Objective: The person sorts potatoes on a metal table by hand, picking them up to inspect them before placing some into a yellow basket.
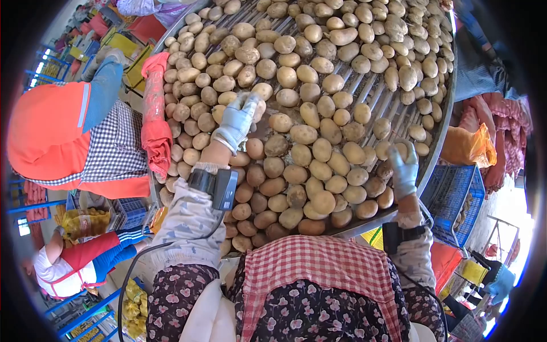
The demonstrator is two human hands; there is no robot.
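Note:
My left hand (pixel 235 122), in a pale blue-and-white glove, reaches over the left middle of a large heap of potatoes. Its fingers are closed round a potato (pixel 259 110). Near the right rim of the table, my right hand (pixel 405 171) wears a similar glove. Between its fingers and thumb a potato (pixel 401 150) shows in part. Loose potatoes (pixel 303 134) of many sizes, some with soil on them, lie around both hands. Bare metal bars of the slatted table (pixel 373 85) show between them.
A metal rim (pixel 440 145) edges the table. Red wrapped padding (pixel 155 114) lies along the left edge, beside a person in a red cap (pixel 48 134). Blue crates (pixel 453 199) stand at the right, below an orange bag (pixel 473 145). Another person (pixel 68 262) bends at lower left.

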